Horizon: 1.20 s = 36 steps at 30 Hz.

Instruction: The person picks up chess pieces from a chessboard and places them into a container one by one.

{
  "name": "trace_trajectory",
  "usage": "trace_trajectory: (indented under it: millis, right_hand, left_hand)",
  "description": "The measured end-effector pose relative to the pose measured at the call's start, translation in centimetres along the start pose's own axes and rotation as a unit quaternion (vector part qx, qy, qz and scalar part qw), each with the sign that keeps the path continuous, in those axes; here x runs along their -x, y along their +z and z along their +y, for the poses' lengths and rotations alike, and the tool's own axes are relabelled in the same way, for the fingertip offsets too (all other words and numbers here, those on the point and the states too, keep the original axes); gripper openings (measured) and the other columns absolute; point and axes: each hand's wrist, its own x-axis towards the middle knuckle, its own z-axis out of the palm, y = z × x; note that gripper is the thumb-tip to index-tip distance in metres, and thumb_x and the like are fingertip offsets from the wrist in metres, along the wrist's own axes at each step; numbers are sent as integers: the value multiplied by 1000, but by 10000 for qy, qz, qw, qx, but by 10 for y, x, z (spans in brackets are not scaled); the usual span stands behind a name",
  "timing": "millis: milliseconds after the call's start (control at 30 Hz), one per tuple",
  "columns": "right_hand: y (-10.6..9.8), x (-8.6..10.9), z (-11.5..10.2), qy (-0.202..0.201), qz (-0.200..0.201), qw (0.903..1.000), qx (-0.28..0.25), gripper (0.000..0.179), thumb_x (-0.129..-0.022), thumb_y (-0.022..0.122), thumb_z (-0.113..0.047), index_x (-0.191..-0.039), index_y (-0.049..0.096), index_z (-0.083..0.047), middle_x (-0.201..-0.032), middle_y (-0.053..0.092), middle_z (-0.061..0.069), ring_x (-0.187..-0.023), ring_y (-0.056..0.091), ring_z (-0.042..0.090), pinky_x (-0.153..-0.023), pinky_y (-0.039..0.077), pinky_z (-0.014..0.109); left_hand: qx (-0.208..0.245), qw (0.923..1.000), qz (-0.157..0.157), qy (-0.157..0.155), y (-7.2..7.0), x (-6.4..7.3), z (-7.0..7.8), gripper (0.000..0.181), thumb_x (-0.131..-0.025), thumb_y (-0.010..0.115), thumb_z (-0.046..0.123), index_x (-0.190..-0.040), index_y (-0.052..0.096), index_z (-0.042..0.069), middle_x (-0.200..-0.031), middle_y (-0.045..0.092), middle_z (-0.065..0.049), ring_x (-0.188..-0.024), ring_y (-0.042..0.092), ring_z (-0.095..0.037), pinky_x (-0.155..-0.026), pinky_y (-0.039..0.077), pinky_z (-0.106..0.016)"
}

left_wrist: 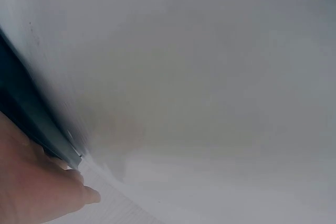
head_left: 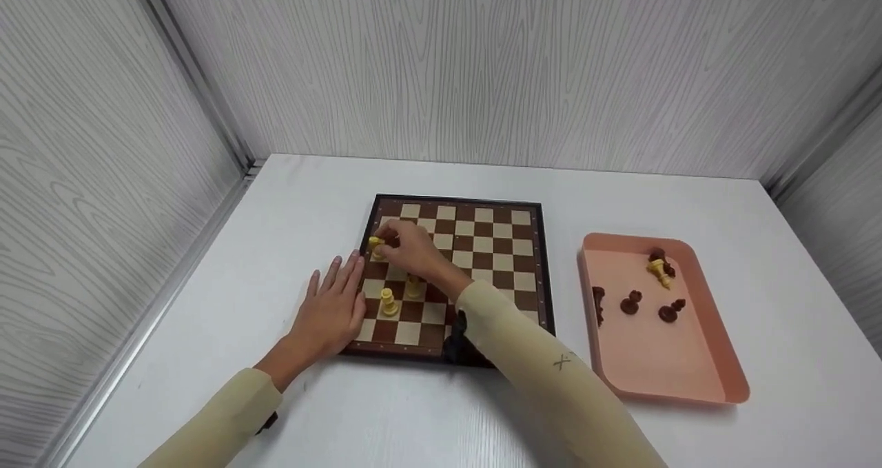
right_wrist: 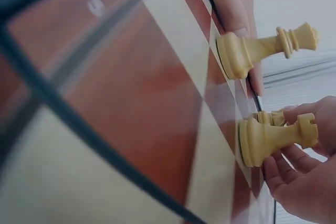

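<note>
A brown-and-cream chessboard (head_left: 504, 260) lies on the white table. My left hand (head_left: 329, 314) rests along its left edge with fingers stretched out; the left wrist view shows part of this hand (left_wrist: 39, 184) against the board's dark side. At the far left of the board, my right hand (head_left: 413, 247) pinches a yellow chess piece (head_left: 375, 242), its kind hidden by fingers. A yellow queen (head_left: 388, 304) stands near my left hand, and a yellow rook (head_left: 413, 287) stands under my right wrist. In the right wrist view, the queen (right_wrist: 247, 53) and rook (right_wrist: 273, 139) are both upright.
Right of the board is a pink tray (head_left: 665, 378). Several dark brown chess pieces (head_left: 630, 302) and a yellow piece (head_left: 659, 272) lie in it. Pale wood-grain walls (head_left: 482, 68) enclose the table (head_left: 310, 185) at the back and sides.
</note>
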Motion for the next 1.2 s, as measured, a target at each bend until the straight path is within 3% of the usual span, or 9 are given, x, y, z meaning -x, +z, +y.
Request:
trace_trajectory:
  millis: [333, 567, 1200]
  right_hand:
    - [2, -3, 1, -256, 18, 9989, 405, 17, -102, 66, -13, -115, 74, -6, -107, 72, 4, -96, 65, 12, -86, 52, 27]
    - [3, -2, -1, -333, 255, 9986, 311, 16, -103, 63, -10, -113, 74, -4, -106, 73, 4, -97, 66, 11, -85, 53, 25]
    - [-25, 21, -12, -799, 225, 9963, 216, 16, -101, 67, -11, -113, 73, -4, -106, 74, 7, -98, 70, 14, -87, 55, 25]
  left_hand:
    - [-29, 9999, -88, -85, 0, 2, 0, 61, -110, 32, 29, -163, 19, 1, -170, 18, -14, -156, 15, -38, -121, 13, -63]
    - [-25, 9999, -129, -86, 0, 2, -1, 62, -110, 33, 29, -163, 19, 2, -170, 18, -13, -156, 14, -38, -121, 12, -63]
    - [-25, 9993, -345, -101, 0, -3, -2, 63, -110, 30, 31, -164, 14, 2, -171, 12, -12, -157, 9, -37, -122, 9, -62]
